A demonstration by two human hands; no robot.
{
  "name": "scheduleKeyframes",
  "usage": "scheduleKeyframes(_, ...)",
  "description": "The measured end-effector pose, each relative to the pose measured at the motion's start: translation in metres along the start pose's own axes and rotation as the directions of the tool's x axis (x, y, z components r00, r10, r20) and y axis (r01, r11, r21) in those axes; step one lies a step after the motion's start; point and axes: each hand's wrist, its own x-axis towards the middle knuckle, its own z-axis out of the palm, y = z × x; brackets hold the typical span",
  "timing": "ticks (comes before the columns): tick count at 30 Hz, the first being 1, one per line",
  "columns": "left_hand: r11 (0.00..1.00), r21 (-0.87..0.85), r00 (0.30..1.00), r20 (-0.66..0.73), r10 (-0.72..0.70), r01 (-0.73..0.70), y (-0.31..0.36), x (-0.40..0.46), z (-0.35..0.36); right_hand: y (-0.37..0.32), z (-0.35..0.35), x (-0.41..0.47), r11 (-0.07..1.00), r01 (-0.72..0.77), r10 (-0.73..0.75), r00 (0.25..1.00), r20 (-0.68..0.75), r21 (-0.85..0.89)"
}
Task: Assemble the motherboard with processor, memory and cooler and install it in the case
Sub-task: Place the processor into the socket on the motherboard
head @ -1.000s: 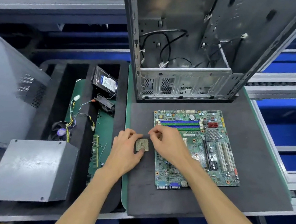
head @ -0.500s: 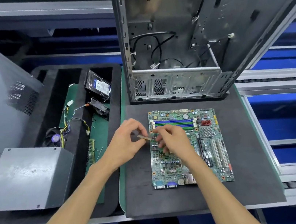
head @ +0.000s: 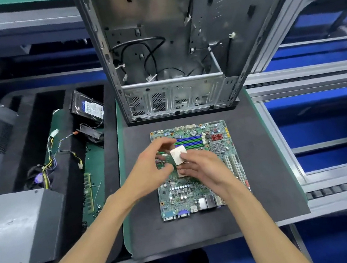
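While both hands hold the processor (head: 178, 155) over the motherboard (head: 198, 170), the step in hand looks like seating the chip.
From the head view, the left hand (head: 151, 173) and right hand (head: 203, 169) each pinch an edge of it, tilted, above the board on the dark mat (head: 266, 185), near the open case (head: 180, 62); next it likely needs turning flat, corner-matched, and lowering gently into the socket, which is hidden beneath.
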Motion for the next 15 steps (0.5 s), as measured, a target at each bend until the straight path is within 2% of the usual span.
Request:
scheduleKeyframes(8, 0.925, 0.340, 0.976, -0.076, 0.205, -0.168, -0.006, 0.001, 0.024, 0.007, -0.012, -0.010, 0.998, 0.045, -0.047, 0.998, -0.041, -0.047)
scheduleKeyframes(12, 0.899, 0.403, 0.977, -0.048, 0.209, -0.173, -0.008, 0.002, 0.028, 0.006, -0.019, -0.014, 1.000, 0.002, -0.003, 0.997, -0.072, -0.014)
scheduleKeyframes(15, 0.935, 0.334, 0.984, -0.092, 0.155, -0.116, -0.013, 0.003, 0.030, 0.007, -0.027, -0.017, 0.956, 0.051, -0.108, 0.977, -0.184, -0.290)
